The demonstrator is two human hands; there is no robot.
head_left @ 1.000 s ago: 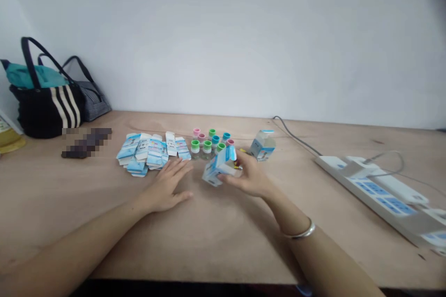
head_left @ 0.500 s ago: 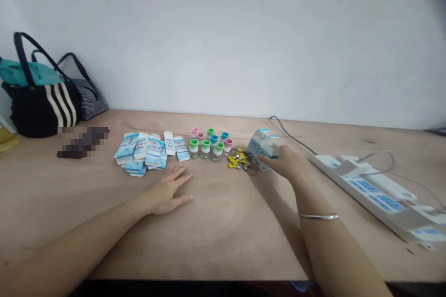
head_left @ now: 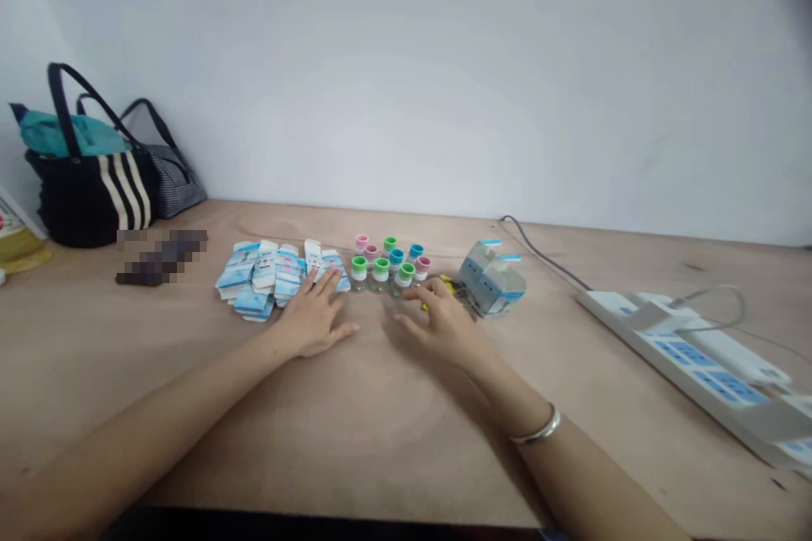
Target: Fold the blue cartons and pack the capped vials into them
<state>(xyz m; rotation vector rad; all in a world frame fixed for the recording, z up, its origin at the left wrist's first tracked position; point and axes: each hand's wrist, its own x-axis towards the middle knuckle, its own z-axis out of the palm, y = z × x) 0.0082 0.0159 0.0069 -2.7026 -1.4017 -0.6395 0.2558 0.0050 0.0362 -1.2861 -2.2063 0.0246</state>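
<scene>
My left hand (head_left: 315, 314) is open, fingers spread, reaching to the near edge of a pile of flat blue-and-white cartons (head_left: 263, 275). Holding nothing, my right hand (head_left: 444, 321) hovers with bent, parted fingers just in front of several small clear bottles (head_left: 381, 275) with green, pink and blue tops. Behind that hand lie yellow pieces with dark cords (head_left: 447, 281), partly hidden by it. To their right stands an open blue-and-white box (head_left: 491, 281), its flaps raised, apart from both hands.
A white power strip (head_left: 691, 363) with plugged-in adapters runs along the right, its grey cable (head_left: 545, 254) trailing back to the wall. A blurred-out dark object (head_left: 161, 258) lies at left, before a black striped bag (head_left: 95, 194) and a grey striped bag (head_left: 178, 177).
My right hand has let go of the open box and moved left towards the bottles. My left hand has moved forward, up to the carton pile.
</scene>
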